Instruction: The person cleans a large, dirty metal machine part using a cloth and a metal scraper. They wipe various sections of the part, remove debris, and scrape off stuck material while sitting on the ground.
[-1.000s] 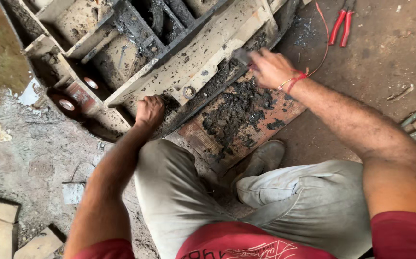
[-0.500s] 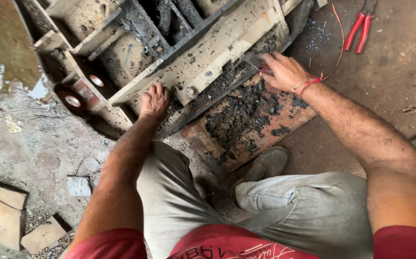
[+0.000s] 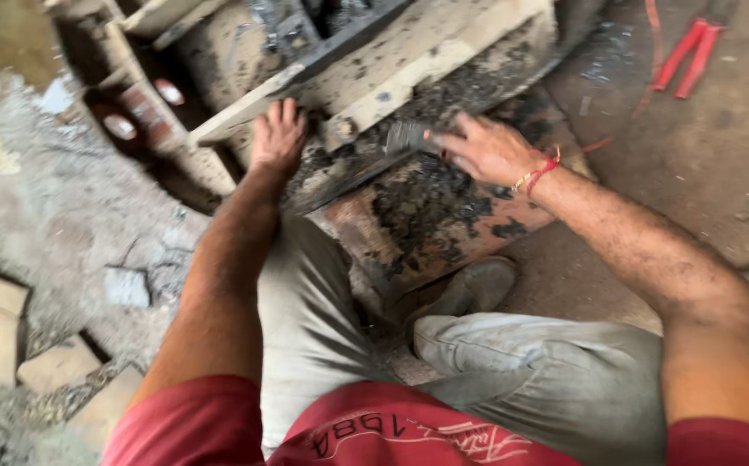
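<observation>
Right hand (image 3: 488, 151) pinches a grey scraper (image 3: 409, 136), blade poking past the fingertips onto the grimy machine frame (image 3: 426, 52); left hand (image 3: 276, 136) lies flat, fingers spread, on the frame's edge.

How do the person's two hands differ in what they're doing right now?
The left hand lies flat, fingers spread, on the dirty metal frame and holds nothing; the right hand grips a small dark scraper-like tool. Only the right wrist wears a red thread. Both hands are bare and touch the same grimy work.
</observation>
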